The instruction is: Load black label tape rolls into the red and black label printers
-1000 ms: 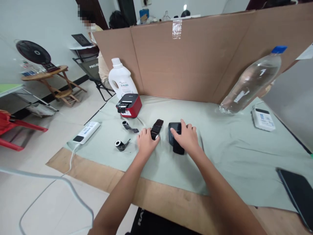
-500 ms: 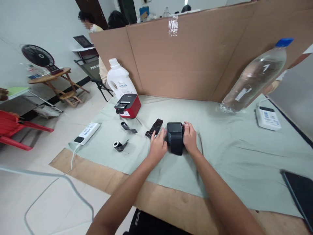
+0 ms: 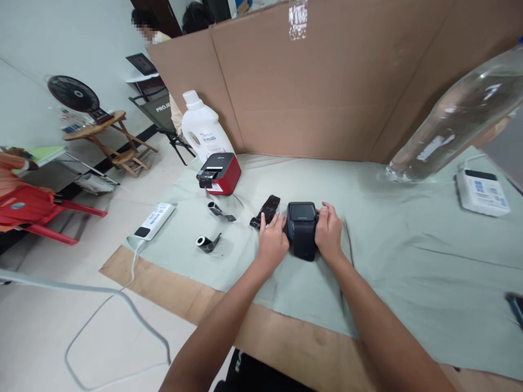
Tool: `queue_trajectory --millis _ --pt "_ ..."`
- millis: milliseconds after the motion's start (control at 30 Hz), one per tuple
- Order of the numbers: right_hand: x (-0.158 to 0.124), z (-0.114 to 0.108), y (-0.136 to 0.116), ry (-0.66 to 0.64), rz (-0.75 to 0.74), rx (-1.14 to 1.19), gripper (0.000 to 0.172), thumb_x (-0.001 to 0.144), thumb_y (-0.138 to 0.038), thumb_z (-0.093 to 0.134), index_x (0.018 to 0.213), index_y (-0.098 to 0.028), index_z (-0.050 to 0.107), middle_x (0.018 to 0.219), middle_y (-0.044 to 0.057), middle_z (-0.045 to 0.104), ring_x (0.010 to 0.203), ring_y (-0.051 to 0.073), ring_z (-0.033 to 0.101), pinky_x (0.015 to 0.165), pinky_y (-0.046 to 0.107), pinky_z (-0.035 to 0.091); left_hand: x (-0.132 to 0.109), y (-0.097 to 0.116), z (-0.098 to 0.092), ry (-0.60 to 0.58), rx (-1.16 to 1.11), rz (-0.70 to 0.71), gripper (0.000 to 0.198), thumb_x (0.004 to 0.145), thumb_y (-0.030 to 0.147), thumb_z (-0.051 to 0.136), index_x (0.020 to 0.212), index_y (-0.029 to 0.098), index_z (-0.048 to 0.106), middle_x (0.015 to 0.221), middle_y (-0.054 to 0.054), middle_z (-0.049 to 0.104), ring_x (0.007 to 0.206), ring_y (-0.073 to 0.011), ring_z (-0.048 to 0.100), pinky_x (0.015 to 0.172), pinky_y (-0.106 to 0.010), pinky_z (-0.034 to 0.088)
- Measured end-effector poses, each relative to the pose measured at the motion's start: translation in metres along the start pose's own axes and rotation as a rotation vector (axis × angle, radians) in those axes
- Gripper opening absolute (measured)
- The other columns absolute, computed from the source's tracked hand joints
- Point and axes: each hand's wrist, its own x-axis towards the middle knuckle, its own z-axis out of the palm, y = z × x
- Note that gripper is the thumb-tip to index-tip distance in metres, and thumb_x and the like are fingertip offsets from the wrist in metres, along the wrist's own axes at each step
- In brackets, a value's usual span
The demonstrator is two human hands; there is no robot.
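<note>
A black boxy device with a small dark panel on top stands on the green cloth. My right hand lies against its right side, fingers bent round the edge. At its left side is my left hand, fingers apart and touching the device's edge. Just beyond those fingertips lies a crumpled black strip. Two small black rolls, one farther back and one nearer, rest to the left. Behind them is a red and black printer with a black strip at its front.
A white jug stands behind the printer, before a cardboard wall. A large clear bottle leans at the right. White power strips lie left and right. A phone edge shows far right. A person sits beyond.
The view has shifted, so most of the scene sits farther left or right than before. Both hands remain at the sides of the black device, with little change in their pose.
</note>
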Motion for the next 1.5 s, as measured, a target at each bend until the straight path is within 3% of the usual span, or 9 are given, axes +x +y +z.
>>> queue_trajectory --millis 333,567,767,867,967,1067,1267,1367,1500 --pt "0.001 0.003 0.006 0.024 -0.003 0.052 0.054 0.101 -0.049 0.03 0.127 -0.013 0.062 0.107 0.017 0.074 0.099 0.028 0.068 0.092 0.044 0.048 -0.003 0.0 0.0 0.02 -0.047 -0.005 0.063 0.081 0.002 0.04 0.14 0.02 0.053 0.137 -0.009 0.066 0.142 -0.0227 0.05 0.131 -0.059 0.008" --pt "0.003 0.001 0.009 0.001 -0.039 0.244 0.038 0.09 -0.035 0.045 0.114 -0.016 0.068 0.11 0.013 0.072 0.1 0.025 0.064 0.094 0.04 0.048 -0.003 0.0 -0.004 0.076 -0.23 -0.161 0.057 0.083 0.001 0.041 0.136 0.02 0.049 0.128 -0.006 0.072 0.148 -0.0188 0.042 0.131 -0.058 0.005" --pt "0.015 -0.01 0.014 -0.214 -0.025 0.357 0.046 0.074 -0.025 0.05 0.115 -0.022 0.07 0.117 0.008 0.069 0.101 0.023 0.062 0.092 0.038 0.05 -0.003 -0.003 -0.002 0.084 -0.24 -0.157 0.049 0.085 0.002 0.041 0.129 0.02 0.051 0.13 -0.005 0.071 0.149 -0.0186 0.04 0.13 -0.057 0.002" --pt "0.027 -0.017 0.018 -0.378 -0.053 0.401 0.042 0.075 -0.027 0.054 0.114 -0.024 0.071 0.119 0.005 0.07 0.105 0.022 0.062 0.094 0.038 0.049 -0.003 -0.004 -0.003 0.077 -0.241 -0.146 0.049 0.085 0.002 0.04 0.129 0.02 0.05 0.132 -0.006 0.07 0.146 -0.0188 0.044 0.131 -0.057 0.002" --pt "0.038 -0.022 0.017 -0.439 -0.094 0.363 0.042 0.078 -0.034 0.06 0.117 -0.023 0.071 0.122 0.006 0.07 0.1 0.021 0.064 0.091 0.037 0.05 -0.004 -0.005 -0.003 0.072 -0.245 -0.139 0.054 0.082 0.0 0.04 0.131 0.021 0.05 0.131 -0.005 0.071 0.142 -0.0196 0.049 0.13 -0.058 0.002" --pt "0.05 -0.019 0.008 -0.403 -0.152 0.262 0.042 0.083 -0.041 0.058 0.117 -0.021 0.072 0.121 0.008 0.071 0.096 0.02 0.064 0.09 0.036 0.05 -0.005 -0.007 -0.002 0.062 -0.243 -0.11 0.056 0.081 0.0 0.041 0.132 0.021 0.051 0.132 -0.006 0.07 0.144 -0.0214 0.047 0.129 -0.06 0.001" --pt "0.069 -0.01 -0.021 -0.107 -0.065 -0.071 0.029 0.078 -0.042 0.061 0.076 -0.016 0.073 0.068 0.005 0.068 0.068 0.019 0.06 0.069 0.031 0.047 -0.006 -0.011 -0.005 0.034 -0.251 -0.074 0.056 0.079 -0.001 0.041 0.129 0.018 0.057 0.134 -0.009 0.069 0.146 -0.0226 0.045 0.129 -0.061 0.0" --pt "0.073 -0.016 -0.032 -0.285 -0.143 -0.275 0.027 0.08 -0.039 0.062 0.079 -0.016 0.076 0.067 0.003 0.068 0.068 0.019 0.061 0.067 0.029 0.045 -0.006 -0.01 -0.006 0.02 -0.234 -0.082 0.052 0.079 0.0 0.042 0.126 0.016 0.061 0.128 -0.011 0.071 0.144 -0.0235 0.047 0.129 -0.06 0.0" --pt "0.077 -0.017 -0.045 -0.675 -0.203 -0.66 0.024 0.078 -0.024 0.066 0.096 -0.021 0.081 0.097 0.005 0.077 0.094 0.022 0.069 0.083 0.028 0.049 -0.006 -0.01 -0.005 0.012 -0.225 -0.075 0.053 0.079 0.001 0.043 0.128 0.015 0.06 0.126 -0.011 0.073 0.145 -0.0235 0.045 0.13 -0.058 -0.001"
